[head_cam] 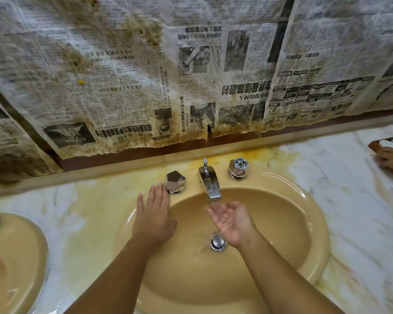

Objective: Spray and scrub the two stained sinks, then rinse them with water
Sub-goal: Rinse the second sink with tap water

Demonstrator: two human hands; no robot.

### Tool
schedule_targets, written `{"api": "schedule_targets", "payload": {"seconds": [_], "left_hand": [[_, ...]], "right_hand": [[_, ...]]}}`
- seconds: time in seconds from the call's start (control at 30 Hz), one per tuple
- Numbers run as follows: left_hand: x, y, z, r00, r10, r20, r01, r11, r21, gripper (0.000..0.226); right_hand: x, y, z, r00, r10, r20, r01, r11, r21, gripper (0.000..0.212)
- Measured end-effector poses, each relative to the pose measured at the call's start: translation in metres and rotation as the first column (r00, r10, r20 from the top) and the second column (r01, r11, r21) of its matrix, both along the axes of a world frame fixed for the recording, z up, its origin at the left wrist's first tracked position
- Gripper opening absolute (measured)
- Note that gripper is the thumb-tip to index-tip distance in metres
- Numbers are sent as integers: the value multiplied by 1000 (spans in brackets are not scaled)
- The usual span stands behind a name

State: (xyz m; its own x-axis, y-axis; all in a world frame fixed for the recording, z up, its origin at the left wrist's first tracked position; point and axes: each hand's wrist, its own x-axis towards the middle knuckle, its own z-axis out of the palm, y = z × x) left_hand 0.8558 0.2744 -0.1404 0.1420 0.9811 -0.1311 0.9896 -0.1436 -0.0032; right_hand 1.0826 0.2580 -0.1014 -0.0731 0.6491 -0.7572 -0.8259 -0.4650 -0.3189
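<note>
A beige oval sink [288, 225] fills the middle of the view, with a chrome faucet [210, 185] running water into it. My right hand [233, 219] is cupped palm up under the spout, wet and holding nothing. My left hand [153, 214] lies flat, palm down, on the sink's left rim, its fingertips just short of the left chrome knob [175, 181]. A right chrome knob [238, 167] stands behind the rim. The drain plug [217, 242] sits near my right wrist. A second beige sink [16, 264] shows at the left edge.
The marble counter [340, 173] has yellow stains around the faucet. Stained newspaper [145, 87] covers the wall behind. At the far right edge another person's hand [391, 160] rests by a brown tray [377, 145] with white items.
</note>
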Motion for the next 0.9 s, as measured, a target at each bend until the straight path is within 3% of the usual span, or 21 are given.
{"api": "schedule_targets", "payload": {"seconds": [0.13,0.2,0.27,0.3,0.37,0.43,0.47,0.5,0.53,0.6,0.67,0.73,0.77,0.9], "left_hand": [[0,0,2,1000,-2,8,2,1000,-2,97],[1,0,1,1000,0,9,-1,1000,4,99],[1,0,2,1000,5,2,-5,1000,2,100],[2,0,2,1000,6,3,-6,1000,-5,100],[2,1,3,1000,6,3,-6,999,-32,101],[1,2,5,1000,6,14,-5,998,-60,102],[0,2,6,1000,6,23,-4,998,-66,102],[-1,3,7,1000,3,28,-1,998,-68,102],[-2,2,7,1000,-1,25,3,997,-71,102],[-1,2,5,1000,-9,14,10,998,-64,101],[-2,3,5,1000,-12,7,12,998,-55,100],[-3,5,5,1000,-26,4,26,998,-57,98],[-4,5,4,999,-36,5,36,998,-54,96],[-7,8,-2,998,-48,40,47,998,35,88]], "right_hand": [[15,-6,10,998,-35,51,32,998,51,29],[22,-5,24,975,-115,192,89,986,142,29],[14,3,48,882,-170,440,21,946,322,32],[5,8,59,772,-161,614,-125,910,396,32],[-11,21,71,364,-117,924,-565,761,319,31],[-14,36,61,-136,-112,984,-874,481,-66,37],[-11,41,54,-291,-117,949,-896,381,-228,42],[-7,44,46,-347,-111,931,-894,339,-293,46],[-4,44,41,-336,-108,936,-896,344,-282,47],[-6,37,31,-199,-109,974,-889,437,-133,47],[-13,19,21,56,-83,995,-809,581,93,44],[-13,-1,11,265,-107,958,-717,643,270,41],[-9,-8,7,276,-125,953,-709,643,289,40],[14,13,15,139,-157,978,-686,697,209,38]]}}
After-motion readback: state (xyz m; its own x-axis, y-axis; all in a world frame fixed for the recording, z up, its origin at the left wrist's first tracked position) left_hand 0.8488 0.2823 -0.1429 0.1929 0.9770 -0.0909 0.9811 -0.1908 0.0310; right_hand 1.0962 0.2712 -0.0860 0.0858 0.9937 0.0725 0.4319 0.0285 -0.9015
